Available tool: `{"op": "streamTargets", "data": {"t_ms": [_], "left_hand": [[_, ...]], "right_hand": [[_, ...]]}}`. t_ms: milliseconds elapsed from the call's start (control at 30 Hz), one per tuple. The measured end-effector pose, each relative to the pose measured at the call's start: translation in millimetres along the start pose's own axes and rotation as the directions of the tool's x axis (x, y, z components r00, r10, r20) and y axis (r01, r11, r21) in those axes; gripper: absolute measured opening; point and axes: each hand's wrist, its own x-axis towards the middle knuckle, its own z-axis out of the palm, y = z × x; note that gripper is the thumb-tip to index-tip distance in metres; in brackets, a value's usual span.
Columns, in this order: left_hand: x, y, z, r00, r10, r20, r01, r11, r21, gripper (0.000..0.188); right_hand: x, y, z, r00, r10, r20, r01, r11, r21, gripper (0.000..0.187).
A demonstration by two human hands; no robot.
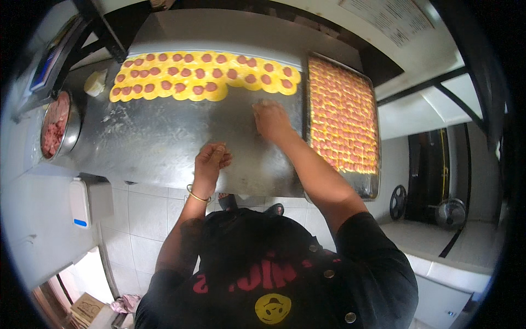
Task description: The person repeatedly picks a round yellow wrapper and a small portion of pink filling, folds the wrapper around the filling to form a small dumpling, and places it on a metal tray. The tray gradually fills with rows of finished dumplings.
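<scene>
Head: two hands [211, 162] [271, 120], one tray [370, 189], one bowl [74, 129].

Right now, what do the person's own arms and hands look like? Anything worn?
Both forearms are bare. The left hand has a thin gold-coloured bangle at the wrist. The right hand shows no ring or band. Short black sleeves end above the elbows. No gloves.
</scene>
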Motion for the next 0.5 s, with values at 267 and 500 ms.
{"op": "streamTargets", "data": {"t_ms": [267, 500], "left_hand": [[-3, -5, -40, 0.998, -0.028, -0.061, 0.015, 0.98, -0.198, 0.022], [40, -55, -51, 0.919, 0.365, 0.147, -0.386, 0.908, 0.16, 0.033]], "right_hand": [[103, -59, 40, 0.972, -0.228, 0.061, 0.234, 0.966, -0.108, 0.025], [40, -88, 51, 0.974, -0.17, -0.15, 0.182, 0.981, 0.068, 0.028]]}}
